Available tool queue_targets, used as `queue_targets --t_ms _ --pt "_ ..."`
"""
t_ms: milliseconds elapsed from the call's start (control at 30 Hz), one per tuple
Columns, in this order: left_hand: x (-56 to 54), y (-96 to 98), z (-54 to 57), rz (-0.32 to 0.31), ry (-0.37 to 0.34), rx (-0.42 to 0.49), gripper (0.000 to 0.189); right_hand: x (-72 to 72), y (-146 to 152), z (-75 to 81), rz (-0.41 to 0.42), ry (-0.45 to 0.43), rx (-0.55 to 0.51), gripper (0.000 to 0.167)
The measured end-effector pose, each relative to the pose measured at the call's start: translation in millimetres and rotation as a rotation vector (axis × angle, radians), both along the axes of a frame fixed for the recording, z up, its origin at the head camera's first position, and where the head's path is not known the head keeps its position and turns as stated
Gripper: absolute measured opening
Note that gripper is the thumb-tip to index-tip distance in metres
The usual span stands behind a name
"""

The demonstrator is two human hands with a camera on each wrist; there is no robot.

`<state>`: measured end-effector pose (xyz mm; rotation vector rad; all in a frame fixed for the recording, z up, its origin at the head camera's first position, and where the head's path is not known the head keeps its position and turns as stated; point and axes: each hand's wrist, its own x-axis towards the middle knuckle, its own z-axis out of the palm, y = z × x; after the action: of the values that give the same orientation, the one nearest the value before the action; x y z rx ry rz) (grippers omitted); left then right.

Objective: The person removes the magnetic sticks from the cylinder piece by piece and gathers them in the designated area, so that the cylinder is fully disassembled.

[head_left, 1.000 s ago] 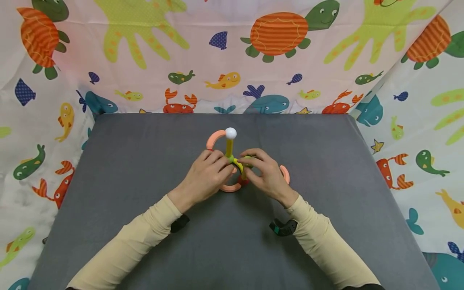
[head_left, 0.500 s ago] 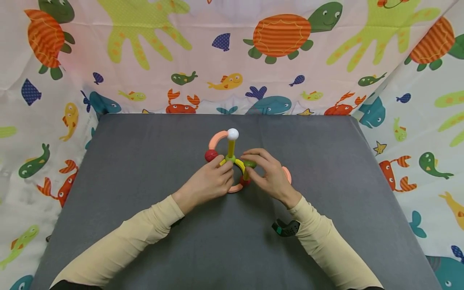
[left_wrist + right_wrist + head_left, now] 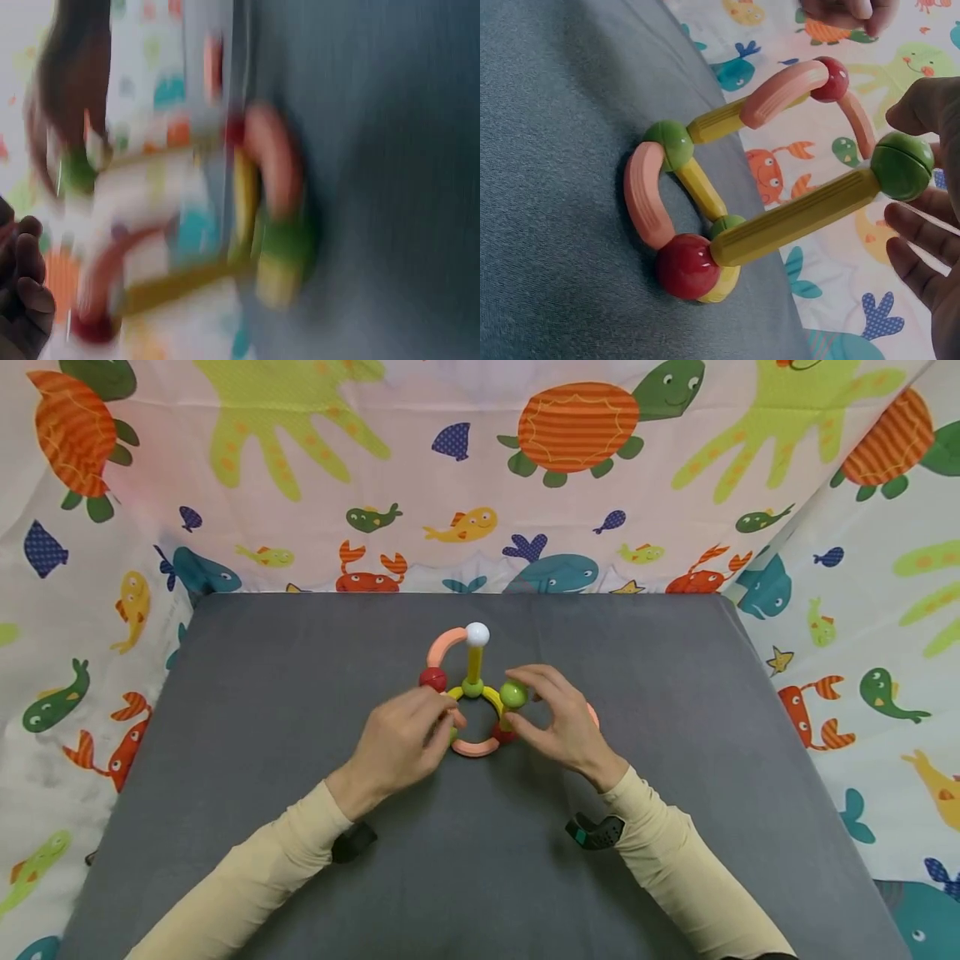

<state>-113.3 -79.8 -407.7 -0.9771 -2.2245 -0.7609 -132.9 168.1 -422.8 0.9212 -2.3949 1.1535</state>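
Observation:
A magnetic stick-and-ball frame (image 3: 795,214) stands in the table's middle, built of yellow straight sticks, pink curved sticks and coloured balls. A white ball (image 3: 477,634) tops its rear yellow stick. My right hand (image 3: 558,727) is held around the upper green ball (image 3: 902,166), thumb and fingers spread on either side. My left hand (image 3: 393,743), fingers loosely curled, hovers at the frame's left, near the upper red ball (image 3: 432,679) and partly covering a pink curved stick. In the left wrist view its fingers (image 3: 30,285) hold nothing visible and are apart from the frame.
Behind my right hand another pink curved stick (image 3: 593,714) lies on the grey table (image 3: 660,677), mostly hidden. A cloth (image 3: 300,552) printed with sea animals hangs at the table's back and sides. A band with a dark device is on each wrist.
My left hand has drawn back leftward from the frame's middle, uncovering the red ball and ring base. The fingers of my right hand have spread a little, so the green ball shows more.

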Motion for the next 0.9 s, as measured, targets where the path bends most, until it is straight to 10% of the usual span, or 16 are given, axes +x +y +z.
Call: queue_targets --t_ms 167,333,500,900 --pt "18.3 37.3 -21.3 0.079 -0.019 -0.117 0.015 1.7 4 3.7 -0.038 -0.024 0.019 0.044" --pt "10.2 56.4 -28.3 0.254 -0.123 -0.164 0.028 2.2 2 3.5 -0.039 -0.049 0.016 0.043" --pt "5.5 60.2 -32.2 0.231 -0.271 -0.112 0.026 1.0 2 1.9 -0.038 -0.051 0.024 0.042" --pt "16.8 57.9 -40.8 0.218 -0.295 -0.112 0.023 7.8 2 2.8 -0.112 -0.234 0.010 0.057"
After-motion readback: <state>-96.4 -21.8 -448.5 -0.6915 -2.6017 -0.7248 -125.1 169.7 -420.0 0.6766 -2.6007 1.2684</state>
